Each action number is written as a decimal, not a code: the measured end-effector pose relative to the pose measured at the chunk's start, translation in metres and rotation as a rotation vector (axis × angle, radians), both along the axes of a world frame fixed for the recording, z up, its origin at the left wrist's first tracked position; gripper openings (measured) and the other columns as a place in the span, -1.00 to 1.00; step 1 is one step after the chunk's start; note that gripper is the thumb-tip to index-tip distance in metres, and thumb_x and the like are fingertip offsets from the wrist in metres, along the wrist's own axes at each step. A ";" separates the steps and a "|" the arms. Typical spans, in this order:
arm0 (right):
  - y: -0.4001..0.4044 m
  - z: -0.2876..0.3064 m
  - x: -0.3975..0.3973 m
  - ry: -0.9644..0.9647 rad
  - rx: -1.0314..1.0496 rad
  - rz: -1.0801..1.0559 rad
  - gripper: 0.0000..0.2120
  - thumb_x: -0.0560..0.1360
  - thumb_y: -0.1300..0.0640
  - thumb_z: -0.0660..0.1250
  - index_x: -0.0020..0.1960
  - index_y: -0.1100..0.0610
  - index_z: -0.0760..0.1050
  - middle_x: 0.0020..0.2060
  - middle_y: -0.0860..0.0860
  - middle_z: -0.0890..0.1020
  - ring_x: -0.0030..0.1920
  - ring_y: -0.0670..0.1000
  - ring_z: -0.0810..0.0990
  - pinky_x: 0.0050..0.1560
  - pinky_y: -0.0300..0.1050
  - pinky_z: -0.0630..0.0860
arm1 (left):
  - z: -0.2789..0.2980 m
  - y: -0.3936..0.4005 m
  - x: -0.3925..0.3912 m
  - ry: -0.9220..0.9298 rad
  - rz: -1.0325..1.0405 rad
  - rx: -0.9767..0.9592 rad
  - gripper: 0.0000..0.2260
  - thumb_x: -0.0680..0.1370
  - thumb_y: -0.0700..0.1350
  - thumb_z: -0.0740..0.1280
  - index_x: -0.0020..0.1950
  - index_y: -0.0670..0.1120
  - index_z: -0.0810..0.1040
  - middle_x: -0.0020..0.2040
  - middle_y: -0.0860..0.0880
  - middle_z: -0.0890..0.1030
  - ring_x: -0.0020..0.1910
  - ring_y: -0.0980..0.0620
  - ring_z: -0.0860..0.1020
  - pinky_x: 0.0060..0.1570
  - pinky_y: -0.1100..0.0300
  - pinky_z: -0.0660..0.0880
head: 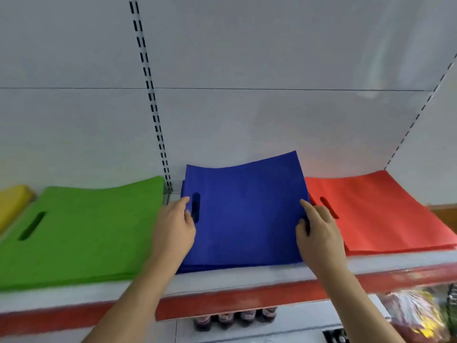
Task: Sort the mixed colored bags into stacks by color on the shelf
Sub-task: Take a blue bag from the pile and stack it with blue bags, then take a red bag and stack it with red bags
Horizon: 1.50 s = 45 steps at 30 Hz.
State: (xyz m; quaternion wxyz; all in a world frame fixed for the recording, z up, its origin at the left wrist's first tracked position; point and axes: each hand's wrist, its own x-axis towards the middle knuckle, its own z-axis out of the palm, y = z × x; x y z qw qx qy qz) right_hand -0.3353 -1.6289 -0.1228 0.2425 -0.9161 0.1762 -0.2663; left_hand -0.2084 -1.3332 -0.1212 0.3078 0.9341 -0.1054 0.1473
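Note:
A blue bag (244, 211) lies on top of a blue stack in the middle of the white shelf (222, 280), its far edge curling up against the back wall. My left hand (174, 229) holds its left edge beside the handle slot, thumb on top. My right hand (319, 231) pinches its right edge, thumb on the blue fabric. A green stack (81, 231) lies to the left, a red stack (385, 214) to the right, and a yellow stack (12, 201) at the far left edge.
The shelf has a red front strip (222, 303). A slotted upright (153, 100) runs up the back wall between green and blue. Below the shelf stand dark bottles (235, 318) and packaged goods (420, 315) at the right.

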 end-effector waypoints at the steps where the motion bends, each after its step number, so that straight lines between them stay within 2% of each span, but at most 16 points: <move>1: -0.004 -0.003 0.005 0.028 -0.012 0.030 -0.54 0.64 0.24 0.27 0.54 0.17 0.45 0.17 0.01 0.55 0.14 0.11 0.54 0.06 0.15 0.59 | -0.002 -0.001 0.001 0.018 0.028 0.057 -0.65 0.67 -0.21 0.27 0.47 -0.16 0.54 0.33 -0.12 0.63 0.27 -0.15 0.59 0.26 -0.05 0.52; 4: -0.015 -0.010 0.017 0.121 -0.039 0.079 -0.54 0.65 0.21 0.27 0.54 0.21 0.44 0.23 0.06 0.57 0.25 0.15 0.50 0.20 0.20 0.56 | -0.007 -0.004 0.001 0.039 0.081 0.164 -0.64 0.67 -0.19 0.27 0.47 -0.16 0.53 0.35 -0.11 0.62 0.31 -0.13 0.57 0.34 -0.02 0.49; 7: -0.021 -0.015 0.024 0.183 -0.047 0.113 -0.53 0.65 0.18 0.28 0.54 0.23 0.43 0.32 0.11 0.56 0.34 0.20 0.47 0.34 0.20 0.49 | -0.008 -0.005 -0.001 0.033 0.120 0.209 -0.65 0.66 -0.21 0.26 0.45 -0.17 0.55 0.33 -0.11 0.63 0.29 -0.14 0.57 0.32 -0.02 0.49; 10: -0.019 -0.021 0.026 0.241 -0.048 0.122 -0.50 0.64 0.11 0.31 0.54 0.24 0.42 0.39 0.14 0.53 0.39 0.24 0.45 0.39 0.19 0.46 | -0.005 -0.005 0.001 0.038 0.132 0.280 -0.69 0.66 -0.18 0.27 0.38 -0.17 0.58 0.26 -0.10 0.65 0.20 -0.14 0.59 0.22 -0.02 0.52; 12: -0.017 -0.022 0.025 0.274 -0.044 0.110 -0.48 0.65 0.04 0.30 0.55 0.24 0.41 0.45 0.14 0.50 0.41 0.25 0.45 0.38 0.18 0.48 | -0.005 -0.007 0.002 0.060 0.136 0.317 -0.74 0.67 -0.09 0.27 0.29 -0.15 0.61 0.17 -0.09 0.66 0.10 -0.12 0.59 0.09 0.00 0.54; 15: -0.014 -0.021 0.025 0.327 -0.068 0.097 -0.47 0.66 -0.07 0.27 0.51 0.23 0.42 0.49 0.14 0.45 0.43 0.25 0.43 0.37 0.15 0.48 | -0.007 -0.009 0.003 0.111 0.133 0.376 -0.78 0.68 -0.01 0.23 0.15 -0.11 0.58 0.07 -0.05 0.62 -0.08 -0.04 0.52 -0.15 0.07 0.42; 20: -0.011 -0.022 0.026 0.456 -0.135 0.106 -0.35 0.67 -0.24 0.17 0.54 0.23 0.34 0.59 0.20 0.30 0.58 0.24 0.24 0.56 0.12 0.29 | -0.010 -0.011 0.005 0.124 0.131 0.437 -0.75 0.70 0.02 0.18 0.16 -0.10 0.56 0.10 -0.06 0.61 -0.03 -0.07 0.55 -0.14 0.06 0.42; 22: -0.010 -0.018 0.026 0.454 -0.165 0.118 -0.32 0.67 -0.26 0.15 0.58 0.22 0.29 0.62 0.21 0.25 0.62 0.24 0.16 0.59 0.12 0.24 | -0.008 -0.012 0.004 0.119 0.132 0.450 -0.69 0.71 0.06 0.16 0.23 -0.10 0.56 0.15 -0.07 0.61 0.03 -0.08 0.56 -0.07 0.05 0.48; 24: -0.010 -0.012 0.027 0.422 -0.207 0.125 -0.30 0.67 -0.26 0.14 0.61 0.20 0.25 0.63 0.21 0.21 0.64 0.23 0.10 0.61 0.12 0.21 | -0.004 -0.012 0.001 0.104 0.139 0.432 -0.63 0.71 0.10 0.15 0.32 -0.13 0.55 0.24 -0.09 0.58 0.16 -0.10 0.54 0.12 0.03 0.52; 27: -0.005 -0.003 0.032 0.352 -0.290 0.148 -0.30 0.68 -0.24 0.14 0.64 0.20 0.24 0.64 0.22 0.20 0.66 0.24 0.08 0.65 0.10 0.11 | 0.005 -0.008 -0.009 0.060 0.173 0.405 -0.53 0.71 0.12 0.16 0.45 -0.17 0.49 0.44 -0.16 0.50 0.40 -0.17 0.45 0.40 -0.05 0.43; 29: 0.006 -0.002 0.037 0.303 -0.310 0.186 -0.31 0.68 -0.22 0.16 0.64 0.21 0.26 0.65 0.23 0.19 0.67 0.24 0.07 0.66 0.11 0.08 | 0.010 -0.004 -0.021 0.024 0.200 0.406 -0.51 0.70 0.13 0.15 0.49 -0.17 0.46 0.49 -0.17 0.46 0.48 -0.18 0.39 0.48 -0.08 0.35; 35: 0.065 -0.010 0.040 0.295 -0.316 0.328 -0.29 0.68 -0.29 0.08 0.67 0.13 0.20 0.69 0.16 0.11 0.70 0.19 -0.03 0.66 0.12 0.08 | 0.013 0.034 -0.059 0.017 0.304 0.377 -0.45 0.69 0.17 0.15 0.57 -0.14 0.40 0.59 -0.16 0.36 0.59 -0.18 0.27 0.56 -0.15 0.23; 40: 0.134 0.000 0.040 0.199 -0.315 0.476 -0.31 0.67 -0.28 0.13 0.65 0.13 0.29 0.68 0.16 0.16 0.70 0.19 0.01 0.64 0.17 0.13 | 0.015 0.094 -0.091 0.035 0.422 0.381 -0.36 0.68 0.30 0.03 0.63 -0.09 0.29 0.65 -0.14 0.26 0.64 -0.17 0.17 0.61 -0.18 0.15; 45: 0.219 0.016 0.032 0.087 -0.361 0.631 -0.32 0.69 -0.29 0.12 0.62 0.15 0.34 0.65 0.18 0.24 0.68 0.21 0.09 0.62 0.22 0.19 | 0.025 0.169 -0.121 0.033 0.503 0.369 -0.35 0.67 0.29 0.08 0.62 -0.11 0.33 0.64 -0.17 0.28 0.63 -0.21 0.18 0.58 -0.20 0.18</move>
